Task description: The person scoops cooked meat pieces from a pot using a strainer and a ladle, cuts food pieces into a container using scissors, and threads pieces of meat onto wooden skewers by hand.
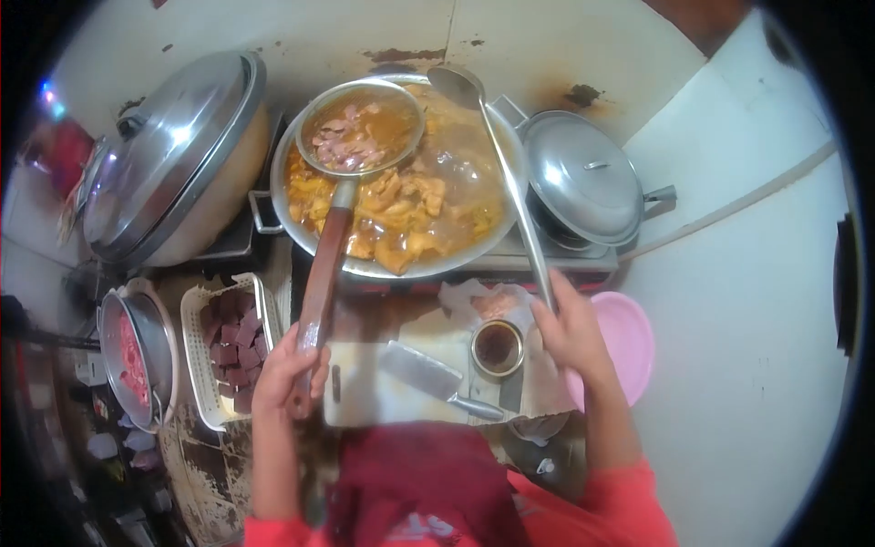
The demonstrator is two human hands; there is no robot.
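A wide metal pan (428, 272) holds brown broth with yellowish chunks. My left hand (287, 369) is closed round the wooden handle of a strainer (330, 264), whose round basket lies in the broth at the pan's upper left with pinkish pieces inside. In my right hand (570, 324) is the long metal handle of a ladle (510, 187). The ladle's bowl rests at or just above the pan's back rim, apart from the strainer; whether it touches the rim I cannot tell.
Large lidded pot (178, 150) at left, lidded pan (583, 178) at right. Nearer me: a basket of dark red blocks (239, 342), a bowl of red meat (132, 360), a cutting board (365, 401) with a cleaver (419, 369), a cup of dark liquid (498, 348) and a pink plate (624, 346).
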